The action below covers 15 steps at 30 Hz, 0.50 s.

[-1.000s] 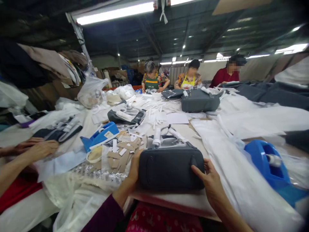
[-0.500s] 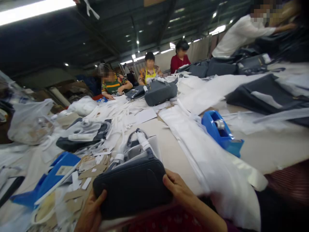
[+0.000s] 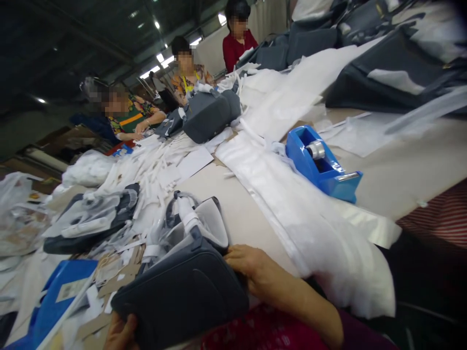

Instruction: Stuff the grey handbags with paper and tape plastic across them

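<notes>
A dark blue-grey handbag [image 3: 186,291] is tilted at the table's front edge, one broad side facing me. White wrapping covers parts of its handles, and pale lining shows at its top opening. My left hand [image 3: 122,331] grips the bag's lower left corner, thumb on the front, the other fingers mostly hidden behind it. At the bag's right end, my right hand [image 3: 251,267] is closed on the upper side, its fingertips reaching behind the edge.
A blue tape dispenser [image 3: 321,163] stands right of a long white padded sheet [image 3: 288,209]. Another wrapped bag [image 3: 91,218] and a blue bin [image 3: 63,291] lie to the left. Grey bags [image 3: 207,114] and white strips cover the far table, where several people [image 3: 237,46] sit.
My view has swung right and down. The bag has tilted further, its left end lower, and my right hand has moved from its front edge round towards the back of its upper right side.
</notes>
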Tool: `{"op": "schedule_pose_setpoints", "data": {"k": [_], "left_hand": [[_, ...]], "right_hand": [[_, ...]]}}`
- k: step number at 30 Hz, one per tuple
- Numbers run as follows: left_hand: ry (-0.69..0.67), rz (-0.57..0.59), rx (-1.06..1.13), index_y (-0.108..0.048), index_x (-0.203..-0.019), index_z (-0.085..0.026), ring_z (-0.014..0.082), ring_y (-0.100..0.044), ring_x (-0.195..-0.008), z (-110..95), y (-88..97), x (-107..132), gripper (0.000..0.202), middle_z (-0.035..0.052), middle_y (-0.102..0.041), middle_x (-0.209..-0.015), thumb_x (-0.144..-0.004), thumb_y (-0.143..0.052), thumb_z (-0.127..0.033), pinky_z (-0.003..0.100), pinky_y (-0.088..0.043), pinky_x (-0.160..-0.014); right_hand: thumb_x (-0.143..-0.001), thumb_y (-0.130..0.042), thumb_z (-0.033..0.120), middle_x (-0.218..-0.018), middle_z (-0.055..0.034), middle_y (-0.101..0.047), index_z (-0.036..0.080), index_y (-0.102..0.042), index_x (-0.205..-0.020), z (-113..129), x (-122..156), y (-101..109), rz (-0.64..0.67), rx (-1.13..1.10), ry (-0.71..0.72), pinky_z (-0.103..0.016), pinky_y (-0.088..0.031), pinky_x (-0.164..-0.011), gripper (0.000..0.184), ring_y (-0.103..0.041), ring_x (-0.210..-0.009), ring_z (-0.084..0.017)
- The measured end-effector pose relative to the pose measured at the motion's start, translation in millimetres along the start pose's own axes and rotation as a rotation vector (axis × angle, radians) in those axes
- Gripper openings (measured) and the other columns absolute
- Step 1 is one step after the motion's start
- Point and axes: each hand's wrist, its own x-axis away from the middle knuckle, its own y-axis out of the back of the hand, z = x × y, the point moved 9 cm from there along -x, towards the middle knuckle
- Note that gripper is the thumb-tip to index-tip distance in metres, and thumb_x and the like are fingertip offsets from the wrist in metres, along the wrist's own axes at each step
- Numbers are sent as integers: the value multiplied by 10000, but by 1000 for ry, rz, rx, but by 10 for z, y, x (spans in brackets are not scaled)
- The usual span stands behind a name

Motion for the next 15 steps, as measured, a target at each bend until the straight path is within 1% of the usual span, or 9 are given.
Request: {"op": "schedule_pose_setpoints", "data": {"k": [2, 3, 6, 7, 9, 11, 12, 14, 15], "left_hand": [[0, -20, 7, -418, -1364, -469, 310, -459, -1303, 26, 44, -15, 967, -71, -640, -1256, -511, -865, -373, 397, -484, -1037], [3, -29, 16, -427, -1358, -472, 315, -445, -1314, 43, 66, -19, 957, -69, -642, -1252, -510, -864, -401, 408, -480, -1042], [5, -45, 55, -452, -1349, -458, 327, -417, -1333, 75, 93, -5, 947, -50, -660, -1225, -499, -869, -425, 436, -462, -1058], [3, -46, 73, -461, -1347, -445, 329, -421, -1330, 78, 87, 8, 943, -41, -669, -1212, -497, -870, -426, 439, -459, -1059], [-5, -40, 106, -479, -1345, -406, 326, -447, -1311, 77, 50, 39, 922, -21, -681, -1191, -509, -867, -429, 428, -454, -1063], [-29, -43, 129, -500, -1341, -355, 320, -486, -1278, 66, 12, 68, 893, 1, -690, -1174, -528, -859, -438, 408, -452, -1063], [-42, -37, 138, -505, -1340, -336, 316, -503, -1262, 61, -10, 78, 884, 9, -692, -1169, -536, -858, -434, 396, -451, -1064], [-52, -2, 162, -499, -1343, -318, 308, -522, -1242, 63, -62, 93, 872, 18, -688, -1174, -553, -856, -415, 385, -453, -1059], [-49, 21, 176, -496, -1342, -316, 304, -524, -1238, 69, -84, 99, 858, 21, -682, -1183, -566, -852, -406, 386, -456, -1054]], "right_hand": [[-798, -460, 42, -840, -22, -694, 189, -667, -833, -34, -82, -105, 87, 48, 32, -274, -445, -901, 257, -615, -835, -139], [-807, -486, 63, -803, -17, -688, 184, -653, -785, -66, -118, -147, 99, 91, 41, -299, -426, -940, 208, -612, -807, -138], [-822, -559, 147, -785, -21, -681, 183, -639, -738, -137, -193, -213, 47, 190, 61, -402, -332, -1058, 121, -603, -831, -162], [-821, -575, 170, -800, -22, -684, 191, -647, -752, -141, -202, -222, 35, 187, 63, -415, -323, -1065, 102, -600, -855, -171], [-821, -568, 178, -809, -13, -685, 210, -659, -765, -142, -200, -201, 34, 123, 29, -390, -373, -1018, 112, -598, -874, -175], [-828, -523, 161, -760, -3, -673, 222, -658, -728, -199, -176, -83, 1, 28, -111, -334, -453, -880, 178, -601, -814, -169], [-837, -497, 161, -746, -1, -668, 226, -659, -726, -247, -152, 24, -57, -12, -210, -310, -472, -806, 208, -602, -782, -166], [-865, -474, 210, -784, -7, -670, 235, -664, -783, -303, -83, 291, -251, -46, -379, -290, -479, -736, 209, -611, -780, -171], [-881, -476, 262, -856, -17, -677, 243, -664, -865, -287, -59, 400, -343, -55, -418, -296, -483, -760, 190, -619, -834, -181]]}}
